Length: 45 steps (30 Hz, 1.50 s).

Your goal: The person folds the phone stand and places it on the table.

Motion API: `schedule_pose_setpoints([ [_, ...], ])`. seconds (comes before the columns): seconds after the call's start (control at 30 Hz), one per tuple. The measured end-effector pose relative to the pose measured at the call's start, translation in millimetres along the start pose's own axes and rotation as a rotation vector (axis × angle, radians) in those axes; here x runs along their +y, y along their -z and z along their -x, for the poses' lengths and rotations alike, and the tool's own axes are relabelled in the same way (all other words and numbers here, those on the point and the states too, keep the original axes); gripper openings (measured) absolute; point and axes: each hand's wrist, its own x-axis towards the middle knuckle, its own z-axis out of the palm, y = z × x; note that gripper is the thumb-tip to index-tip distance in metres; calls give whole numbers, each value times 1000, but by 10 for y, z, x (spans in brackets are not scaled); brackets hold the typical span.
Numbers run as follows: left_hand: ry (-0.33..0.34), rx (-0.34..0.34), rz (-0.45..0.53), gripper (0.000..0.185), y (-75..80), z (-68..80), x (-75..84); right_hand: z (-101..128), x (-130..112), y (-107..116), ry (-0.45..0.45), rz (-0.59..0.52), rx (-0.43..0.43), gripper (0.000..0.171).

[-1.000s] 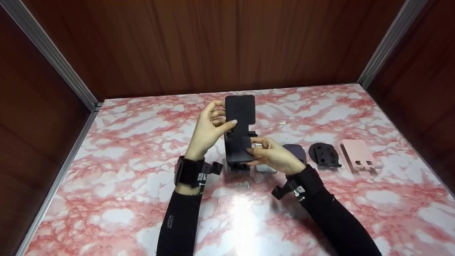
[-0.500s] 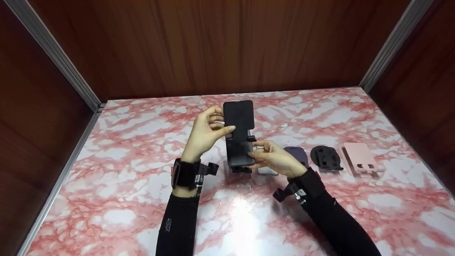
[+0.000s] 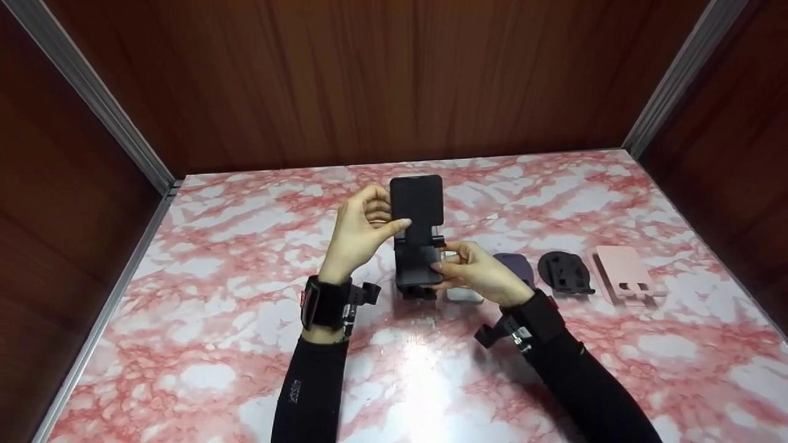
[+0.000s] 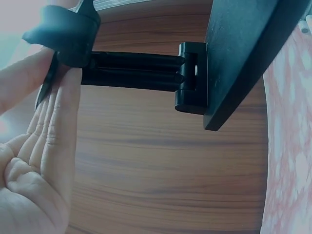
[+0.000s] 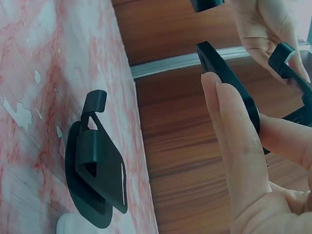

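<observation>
Both hands hold a black folding phone stand (image 3: pixel 417 200) upright above the table. My left hand (image 3: pixel 363 224) pinches its upper plate from the left, thumb in front and fingers behind. Low on the other side, my right hand (image 3: pixel 483 271) pinches the lower plate (image 3: pixel 415 261) between thumb and fingers. The left wrist view shows twin rods (image 4: pixel 136 70) joining a hinge on a thick black plate (image 4: pixel 243 53); a curved hook (image 4: pixel 70 36) lies by my fingers. A second black stand (image 5: pixel 100 165) with hooks rests on the table, mostly hidden behind the held one in the head view.
Right of the hands, a white item (image 3: pixel 465 296), a purple item (image 3: pixel 516 264), a round black stand (image 3: pixel 563 272) and a pink stand (image 3: pixel 622 267) lie in a row on the marbled table (image 3: pixel 203 295). Brown wood-look panels (image 3: pixel 394 80) enclose the back and sides.
The held stand sits slightly lower in the head view. Its lower plate looks shorter and tilted more, with the rods showing more beneath the upper plate. Both hands keep their grips.
</observation>
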Motion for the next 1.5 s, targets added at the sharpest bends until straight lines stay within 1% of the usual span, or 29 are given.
schedule_pose_setpoints([
  [0.17,-33,24,-38,29,-25,3,-13,0,-7,-5,-8,19,10,45],
  [0.3,-63,50,-78,29,-50,12,-38,8,-8,-9,-24,34,25,50],
  [0.47,-80,81,-128,29,-66,20,-65,9,-5,-15,-32,45,20,55],
  [0.6,-95,104,-177,29,-78,16,-70,18,-11,-8,-41,52,31,60],
  [0.73,-130,138,-247,29,-92,8,-66,23,-22,-7,-38,56,35,63],
  [0.9,-177,188,-376,29,-105,-1,-92,25,-28,-14,-33,66,39,65],
  [1.03,-212,215,-453,28,-109,-7,-124,30,-33,-24,-39,82,35,62],
  [1.2,-253,255,-510,27,-114,-26,-137,28,-41,-35,-31,78,15,57],
  [1.37,-279,290,-527,28,-123,-40,-155,24,-53,-37,-9,37,2,54],
  [1.5,-301,297,-528,28,-141,-35,-155,28,-62,-28,-4,5,-2,48],
])
